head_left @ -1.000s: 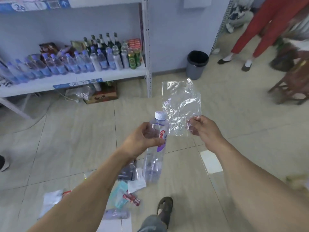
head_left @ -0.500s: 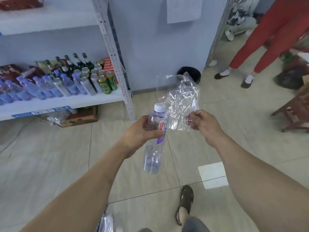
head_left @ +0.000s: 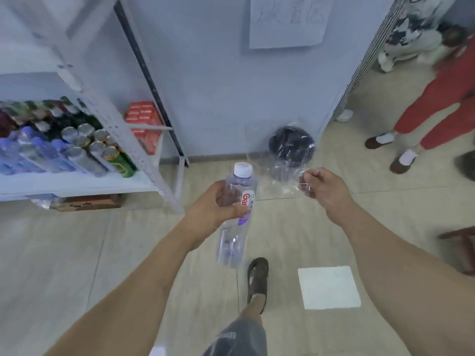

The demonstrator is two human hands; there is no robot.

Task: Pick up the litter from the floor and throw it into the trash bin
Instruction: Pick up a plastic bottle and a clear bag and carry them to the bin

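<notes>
With the left hand (head_left: 218, 204) gripping the bottle (head_left: 236, 214) and the right hand (head_left: 321, 187) pinching the wrap (head_left: 282, 160), a far toss could float that flimsy film past the bin (head_left: 291, 143).

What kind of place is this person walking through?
Probably a small shop or its stockroom. A white metal shelf rack holds rows of water bottles and drink cans, with stacked red cartons beside them. A paper notice hangs on the wall above a black trash bin.
</notes>
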